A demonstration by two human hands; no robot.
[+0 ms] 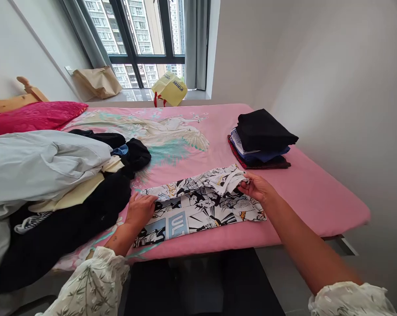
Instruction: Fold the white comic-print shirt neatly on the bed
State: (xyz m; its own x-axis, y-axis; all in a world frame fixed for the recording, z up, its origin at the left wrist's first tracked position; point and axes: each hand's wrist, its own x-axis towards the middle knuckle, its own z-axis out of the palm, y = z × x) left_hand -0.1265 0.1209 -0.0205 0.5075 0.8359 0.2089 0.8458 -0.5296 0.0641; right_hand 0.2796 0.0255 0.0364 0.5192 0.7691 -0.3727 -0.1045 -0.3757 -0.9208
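Note:
A comic-print shirt (211, 219), white with black figures and blue and yellow patches, lies partly folded along the near edge of the bed. My left hand (141, 210) pinches the left end of its upper layer. At the right end, my right hand (256, 188) grips the bunched white collar-like part between thumb and fingers, slightly raised. The fold runs lengthwise, with the far layer turned toward me over the lower one. Whether this bunched part is a collar or a sleeve, I cannot tell.
Folded clothes (264, 131), black on top, are stacked behind my right hand. A loose heap of clothes (47, 166) covers the left side of the pink bed (218, 131). Beyond it lies a red pillow (37, 115). A paper bag (99, 82) and yellow bag (170, 88) stand by the window.

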